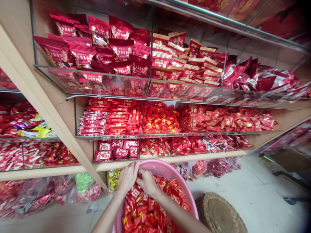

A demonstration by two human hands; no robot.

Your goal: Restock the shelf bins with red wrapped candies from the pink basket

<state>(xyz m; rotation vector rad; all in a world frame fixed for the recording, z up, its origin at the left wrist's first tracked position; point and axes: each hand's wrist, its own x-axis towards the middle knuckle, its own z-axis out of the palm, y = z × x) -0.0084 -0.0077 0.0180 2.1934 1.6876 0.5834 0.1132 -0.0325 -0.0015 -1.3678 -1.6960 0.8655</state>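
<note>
Both my hands meet over the far left part of a round pink basket filled with red candy packets. My left hand is closed near the basket's rim, its fingers bent towards the other hand. Beside it, my right hand is closed too, with its fingertips pinched together against the left fingers. Whatever lies between the fingers is too small and hidden to tell. Red packets with white labels lie just below the hands.
Glass-fronted shelves hold rows of red packets ahead. Plastic bags sit on the floor beneath them, along with a yellow bag. A round woven stool stands right of the basket. A slanted wooden post rises at left.
</note>
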